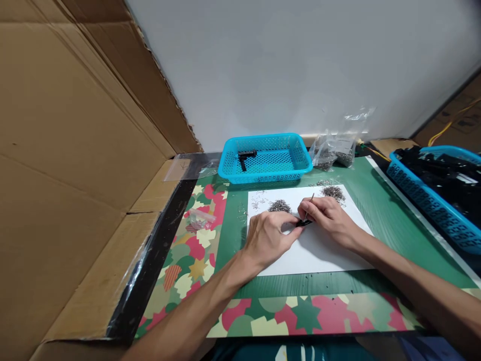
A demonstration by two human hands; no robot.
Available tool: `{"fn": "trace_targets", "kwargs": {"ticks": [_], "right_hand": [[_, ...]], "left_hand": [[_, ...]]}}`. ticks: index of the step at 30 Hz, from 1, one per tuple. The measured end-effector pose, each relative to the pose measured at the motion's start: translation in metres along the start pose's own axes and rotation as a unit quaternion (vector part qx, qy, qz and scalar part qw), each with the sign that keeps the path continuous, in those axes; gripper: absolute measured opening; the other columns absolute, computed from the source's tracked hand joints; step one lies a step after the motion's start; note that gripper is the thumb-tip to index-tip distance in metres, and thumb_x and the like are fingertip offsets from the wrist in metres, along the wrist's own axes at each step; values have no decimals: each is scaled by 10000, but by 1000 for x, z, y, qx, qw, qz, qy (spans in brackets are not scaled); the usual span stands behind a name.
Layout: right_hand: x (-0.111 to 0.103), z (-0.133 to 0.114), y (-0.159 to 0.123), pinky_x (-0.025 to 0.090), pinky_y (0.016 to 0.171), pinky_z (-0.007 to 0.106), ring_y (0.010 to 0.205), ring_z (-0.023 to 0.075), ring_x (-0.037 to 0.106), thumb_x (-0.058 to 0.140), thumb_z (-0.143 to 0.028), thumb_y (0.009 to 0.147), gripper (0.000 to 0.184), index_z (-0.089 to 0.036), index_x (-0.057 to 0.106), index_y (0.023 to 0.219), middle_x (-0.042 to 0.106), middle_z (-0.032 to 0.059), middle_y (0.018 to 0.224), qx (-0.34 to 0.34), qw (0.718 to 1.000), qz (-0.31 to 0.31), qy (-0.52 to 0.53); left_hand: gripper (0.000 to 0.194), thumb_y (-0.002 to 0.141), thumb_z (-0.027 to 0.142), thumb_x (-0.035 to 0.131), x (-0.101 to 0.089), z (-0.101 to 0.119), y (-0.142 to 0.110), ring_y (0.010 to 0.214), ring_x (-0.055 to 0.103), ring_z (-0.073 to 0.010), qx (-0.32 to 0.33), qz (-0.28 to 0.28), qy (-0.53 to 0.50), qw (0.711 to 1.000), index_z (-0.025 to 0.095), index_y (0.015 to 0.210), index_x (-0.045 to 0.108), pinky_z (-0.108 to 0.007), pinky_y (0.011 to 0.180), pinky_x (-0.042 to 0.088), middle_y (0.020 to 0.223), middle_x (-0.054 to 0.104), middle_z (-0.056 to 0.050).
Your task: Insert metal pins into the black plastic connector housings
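Over a white sheet of paper (293, 258), my left hand (268, 235) pinches a small black plastic part (303, 223) between thumb and fingers. My right hand (332, 220) is closed round a thin metal stick-like tool (312, 198), held upright like a pen, its lower end at the black part. The tool's exact kind is too small to tell. Behind my left hand sits a pile of tiny dark metal pieces (280, 205). A second pile of such pieces (334, 193) lies beyond my right hand.
A blue plastic basket (265, 178) with a few black parts (246, 158) stands at the back. Clear bags of metal pieces (332, 153) rest beside it. Another blue basket (432, 200), heaped with black parts, is at right. Cardboard (75, 150) walls the left side.
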State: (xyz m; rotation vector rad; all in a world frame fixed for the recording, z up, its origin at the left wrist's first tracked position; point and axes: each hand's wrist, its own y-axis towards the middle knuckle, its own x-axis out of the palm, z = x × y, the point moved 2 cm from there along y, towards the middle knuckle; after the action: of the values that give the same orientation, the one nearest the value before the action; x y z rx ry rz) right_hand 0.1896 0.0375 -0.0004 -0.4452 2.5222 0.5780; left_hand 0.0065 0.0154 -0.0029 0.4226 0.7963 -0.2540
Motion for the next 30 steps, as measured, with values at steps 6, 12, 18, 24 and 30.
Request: {"fn": "trace_targets", "kwargs": {"ticks": [6, 12, 18, 24, 30], "right_hand": [[-1, -4, 0, 392, 647, 262, 597, 121, 501, 383, -401, 1108, 492, -190, 584, 711, 580, -16, 644, -3, 1000, -17, 17], [1, -4, -2, 396, 674, 262, 643, 122, 529, 401, -383, 1103, 457, -191, 578, 728, 598, -13, 675, 5, 998, -38, 48], [-3, 2, -4, 385, 674, 281, 666, 133, 517, 413, -415, 1110, 459, -192, 592, 749, 574, -8, 703, 5, 996, 19, 90], [-38, 10, 3, 405, 744, 324, 782, 171, 528, 402, -411, 1114, 458, -198, 558, 739, 545, 39, 856, -48, 989, 130, 48], [-40, 5, 8, 460, 862, 336, 985, 201, 616, 550, -384, 1070, 216, -236, 705, 1100, 635, 72, 1108, -25, 997, -48, -56]], "left_hand": [[109, 855, 236, 777, 0, 0, -2, 793, 756, -178, 28, -1, -4, 1000, 237, 955, 821, -278, 681, 522, 961, 830, 8], [97, 864, 228, 754, 0, 1, -2, 813, 771, -188, 46, 1, 9, 999, 229, 945, 808, -284, 676, 525, 944, 826, 17], [159, 845, 177, 780, -1, -1, 0, 854, 762, -174, 58, 29, -7, 998, 230, 995, 792, -269, 711, 548, 979, 818, 13], [138, 913, 218, 759, -4, -3, 2, 837, 726, -150, 55, 95, -29, 994, 224, 1051, 760, -255, 714, 553, 1048, 790, -17], [175, 928, 193, 741, -7, -12, 3, 816, 724, -142, 80, 124, -29, 989, 246, 1095, 738, -242, 725, 552, 1044, 779, 4]]}}
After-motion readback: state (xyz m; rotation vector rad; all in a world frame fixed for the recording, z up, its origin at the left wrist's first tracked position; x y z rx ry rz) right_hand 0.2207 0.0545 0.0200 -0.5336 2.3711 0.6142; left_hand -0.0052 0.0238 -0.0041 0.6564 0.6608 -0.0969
